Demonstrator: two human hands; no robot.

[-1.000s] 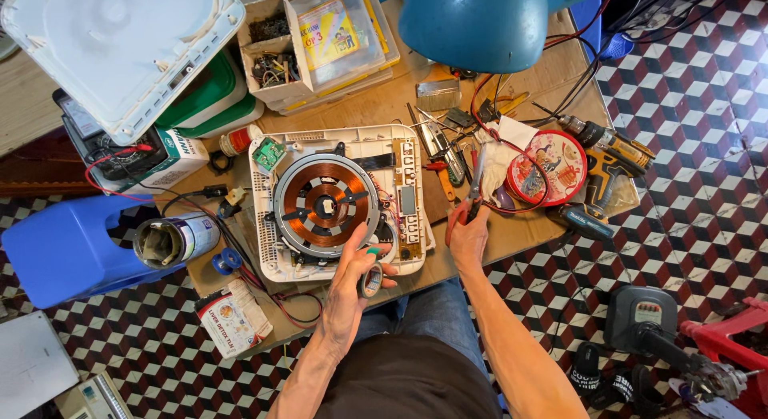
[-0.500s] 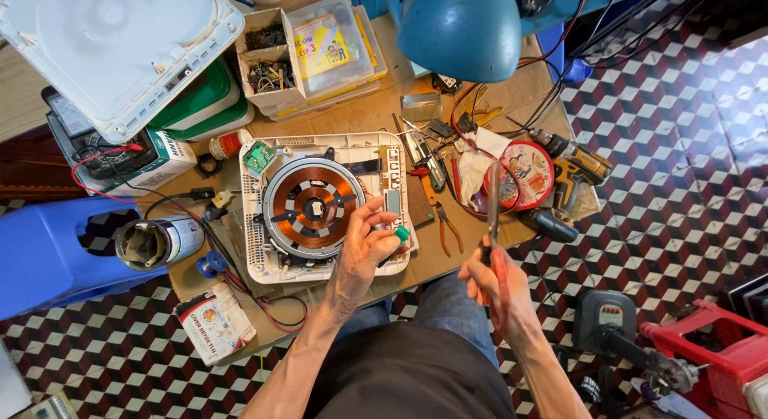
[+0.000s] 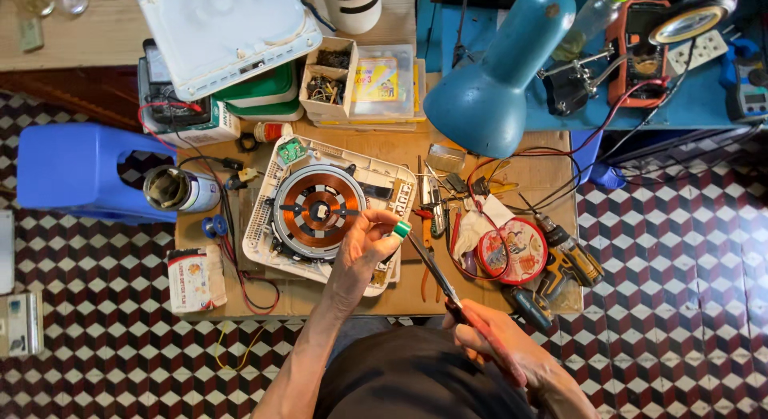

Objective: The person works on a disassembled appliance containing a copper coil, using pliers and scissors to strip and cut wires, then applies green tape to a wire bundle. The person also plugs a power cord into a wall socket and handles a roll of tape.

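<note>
Floor [image 3: 672,251] tiled in red-black-white cube pattern; low wooden table [image 3: 552,167] set on it; blue plastic stool [image 3: 72,171] placed beside.

Glossy copper coil [image 3: 318,209] in matt white plastic housing [image 3: 264,199]; bare wooden surface [image 3: 512,159]; painted blue metal lamp shade [image 3: 488,99], smooth; slim metal tool shaft [image 3: 432,271].

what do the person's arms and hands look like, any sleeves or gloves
Both are bare: no gloves on the left hand or the right hand, and no sleeves, watch or bands on the forearms. Any rings are too small to tell. A dark top covers the torso at the bottom edge.
</note>
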